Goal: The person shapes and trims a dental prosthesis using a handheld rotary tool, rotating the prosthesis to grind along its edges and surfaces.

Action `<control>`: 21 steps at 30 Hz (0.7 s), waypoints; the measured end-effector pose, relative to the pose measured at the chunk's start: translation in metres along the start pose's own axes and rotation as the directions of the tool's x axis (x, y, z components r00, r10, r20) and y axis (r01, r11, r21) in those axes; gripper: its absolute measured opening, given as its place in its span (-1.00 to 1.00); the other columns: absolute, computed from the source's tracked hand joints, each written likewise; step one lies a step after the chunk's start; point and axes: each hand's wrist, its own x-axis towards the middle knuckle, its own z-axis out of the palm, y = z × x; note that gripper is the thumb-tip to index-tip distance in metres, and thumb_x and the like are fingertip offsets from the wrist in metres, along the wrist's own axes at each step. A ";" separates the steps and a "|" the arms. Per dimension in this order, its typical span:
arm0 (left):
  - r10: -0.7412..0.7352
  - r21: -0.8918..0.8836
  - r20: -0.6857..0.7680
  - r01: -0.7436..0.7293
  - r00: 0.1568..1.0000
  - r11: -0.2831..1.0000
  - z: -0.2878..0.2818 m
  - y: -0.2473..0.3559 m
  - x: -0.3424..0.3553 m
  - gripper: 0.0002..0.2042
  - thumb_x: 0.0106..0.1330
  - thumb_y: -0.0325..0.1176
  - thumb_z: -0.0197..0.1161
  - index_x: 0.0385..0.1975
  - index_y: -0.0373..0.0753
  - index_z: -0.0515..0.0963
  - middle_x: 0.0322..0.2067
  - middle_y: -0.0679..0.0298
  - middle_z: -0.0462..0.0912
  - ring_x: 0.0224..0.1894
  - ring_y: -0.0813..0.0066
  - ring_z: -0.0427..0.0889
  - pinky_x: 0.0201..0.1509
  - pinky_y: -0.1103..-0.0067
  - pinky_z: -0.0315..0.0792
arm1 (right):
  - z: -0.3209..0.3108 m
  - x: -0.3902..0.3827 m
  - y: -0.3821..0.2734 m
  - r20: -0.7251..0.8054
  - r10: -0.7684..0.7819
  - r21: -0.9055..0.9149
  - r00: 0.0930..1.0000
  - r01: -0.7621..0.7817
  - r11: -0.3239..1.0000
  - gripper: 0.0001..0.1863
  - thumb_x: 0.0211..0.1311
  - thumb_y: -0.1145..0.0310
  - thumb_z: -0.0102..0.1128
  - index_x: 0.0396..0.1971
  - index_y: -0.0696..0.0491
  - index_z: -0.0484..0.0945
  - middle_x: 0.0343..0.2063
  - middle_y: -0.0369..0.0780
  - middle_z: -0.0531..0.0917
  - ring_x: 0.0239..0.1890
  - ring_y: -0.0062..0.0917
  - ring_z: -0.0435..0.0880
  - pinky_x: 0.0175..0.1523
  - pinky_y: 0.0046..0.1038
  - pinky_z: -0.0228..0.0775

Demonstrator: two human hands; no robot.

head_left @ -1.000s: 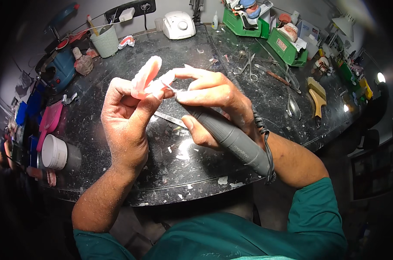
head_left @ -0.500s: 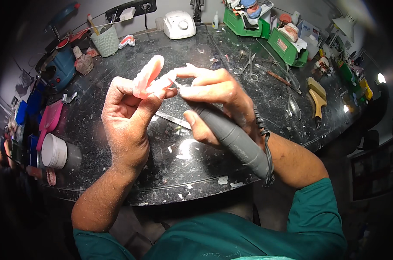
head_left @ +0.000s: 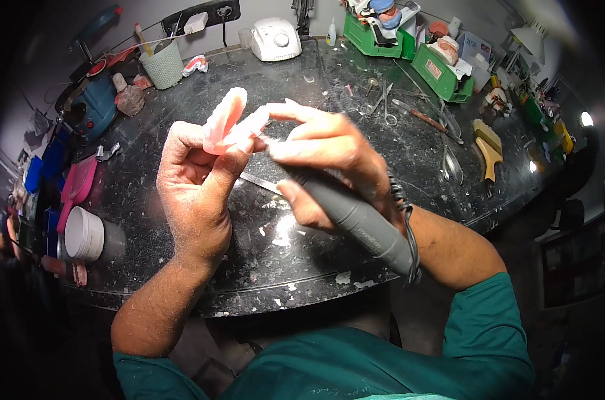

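My left hand [head_left: 199, 172] pinches the pink denture [head_left: 225, 121] above the table [head_left: 296, 267], well in from its front edge; my right hand [head_left: 346, 148] wraps the grey drill [head_left: 362, 220], its blurred tip by the denture. Shaping looks underway, unfinished; how much remains, I cannot tell.

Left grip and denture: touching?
Touching. The head view shows the left grip pinching the denture, thumb against its lower edge.
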 end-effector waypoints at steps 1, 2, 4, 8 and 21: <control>-0.006 -0.024 0.006 0.007 1.000 1.000 0.002 0.000 0.000 -0.84 0.39 -0.55 0.23 -0.27 -0.19 0.36 0.23 -0.04 0.50 0.17 0.30 0.62 0.33 0.32 0.45 | 0.006 -0.003 0.002 -0.084 0.017 -0.029 0.996 -0.019 0.999 -0.51 -0.07 0.72 0.35 -0.04 0.14 0.54 -0.18 -0.10 0.53 0.08 -0.11 0.67 0.21 -0.04 0.52; -0.006 -0.025 0.005 0.006 1.000 1.000 0.004 0.001 0.000 -0.84 0.39 -0.55 0.23 -0.27 -0.19 0.36 0.23 -0.04 0.50 0.17 0.30 0.62 0.33 0.32 0.45 | 0.005 -0.004 0.001 -0.073 0.017 -0.050 0.997 -0.021 0.999 -0.50 -0.07 0.72 0.34 -0.03 0.14 0.53 -0.17 -0.10 0.53 0.09 -0.09 0.66 0.20 -0.04 0.52; -0.003 -0.111 -0.054 -0.003 0.999 0.994 0.008 0.001 0.002 -0.87 0.40 -0.59 0.22 -0.22 -0.27 0.40 0.32 -0.14 0.41 0.06 0.28 0.69 0.22 0.33 0.55 | 0.002 -0.001 -0.001 -0.016 -0.003 -0.096 1.000 0.001 0.995 -0.48 -0.06 0.73 0.31 -0.01 0.15 0.50 -0.16 -0.09 0.52 0.10 -0.07 0.66 0.18 -0.07 0.53; -0.044 -0.090 -0.095 0.036 0.994 0.995 0.007 0.000 0.005 -0.89 0.39 -0.58 0.23 -0.24 -0.28 0.42 0.33 -0.12 0.39 0.06 0.24 0.70 0.21 0.30 0.56 | 0.002 -0.004 0.007 0.002 -0.036 -0.079 0.999 0.036 0.996 -0.48 -0.05 0.74 0.29 0.01 0.18 0.48 -0.13 -0.09 0.56 0.11 -0.11 0.66 0.15 -0.16 0.55; -0.233 -0.170 -0.050 0.222 0.971 0.960 -0.001 -0.001 0.006 -0.62 0.39 -0.52 0.19 0.15 -0.31 0.27 -0.04 0.07 0.67 -0.01 0.33 0.71 0.22 0.38 0.52 | 0.005 -0.004 -0.001 -0.153 0.145 0.000 0.978 -0.147 0.989 -0.54 -0.08 0.63 0.42 -0.08 0.15 0.60 -0.18 -0.11 0.67 0.03 -0.21 0.68 0.11 -0.26 0.54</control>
